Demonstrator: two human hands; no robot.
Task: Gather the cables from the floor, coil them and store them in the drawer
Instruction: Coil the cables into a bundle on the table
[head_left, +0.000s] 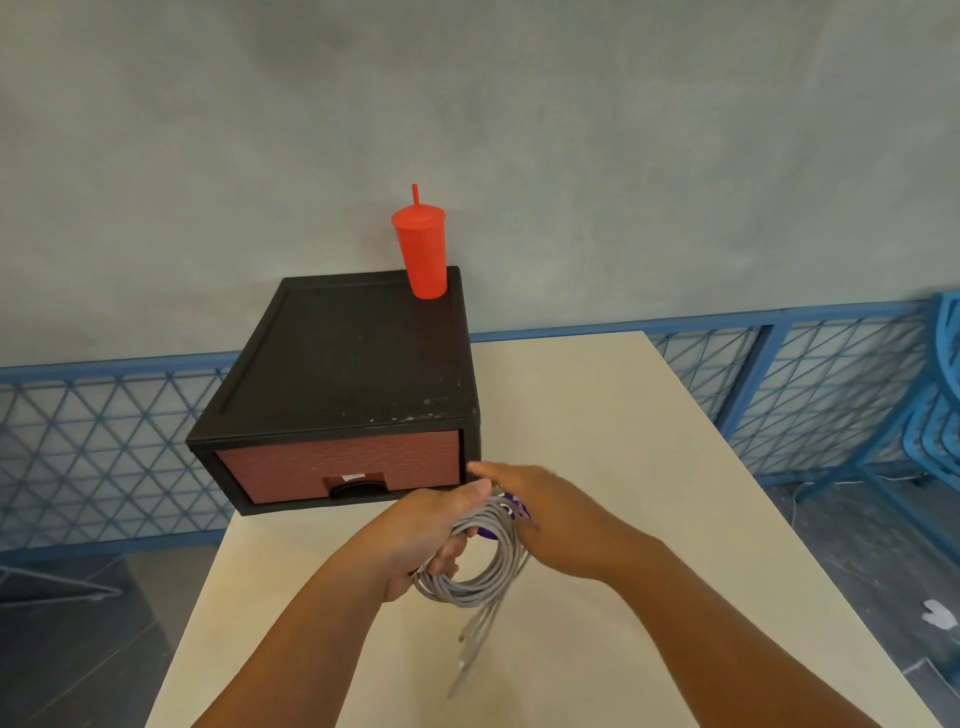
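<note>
Over the middle of the cream table (623, 467), my left hand (426, 535) grips a coil of grey cable (483, 571). Loose cable ends hang down from the coil toward the tabletop. My right hand (535, 509) rests against the coil's right side, fingers extended toward the drawer unit; a purple band or tag (514, 506) shows between the hands. The black drawer unit (353, 358) stands at the table's far left, its red-brown drawer front (337, 462) shut, with a dark handle recess at the bottom.
A red tumbler with a straw (422, 249) stands on the back right corner of the drawer unit. A blue lattice fence (104, 447) runs behind the table below a grey wall. Blue chair frames (930, 415) stand at the right. A white cable (810, 488) lies on the floor there.
</note>
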